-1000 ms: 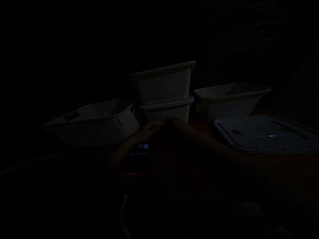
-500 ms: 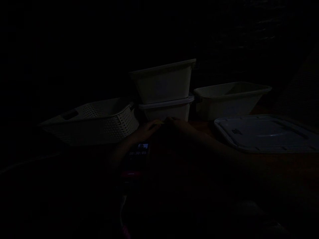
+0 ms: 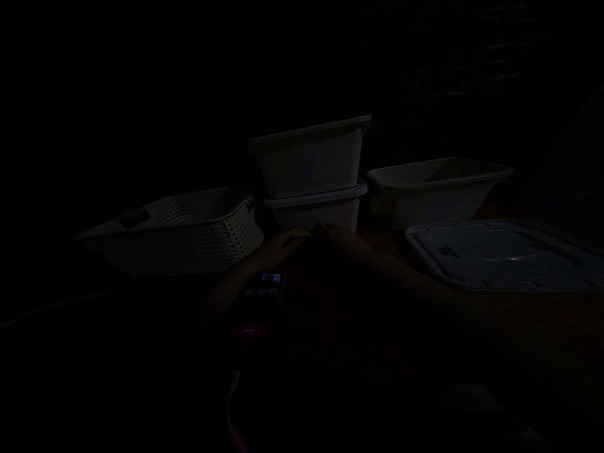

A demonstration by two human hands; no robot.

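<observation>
The scene is very dark, so little of either hand shows. My left hand [image 3: 279, 243] and my right hand [image 3: 333, 232] are close together in the middle, in front of the lower white bin [image 3: 321, 215]. A small yellowish thing [image 3: 301, 233] shows at the fingers of my left hand, which look closed on it; its kind is too dim to make out. The fingers of my right hand look curled in, right beside that thing, and what is in them is hidden. Under my left forearm lies a phone [image 3: 262, 302] with a lit timer display.
A second white bin [image 3: 309, 163] is stacked on the lower one. On the left stands a perforated basket [image 3: 189, 248]. An open bin [image 3: 429, 204] stands to the right, with a pale lid [image 3: 495, 255] flat before it. A cable [image 3: 230, 402] runs below the phone.
The picture has become a little darker. Both hands stay in nearly the same place, and no object has visibly moved.
</observation>
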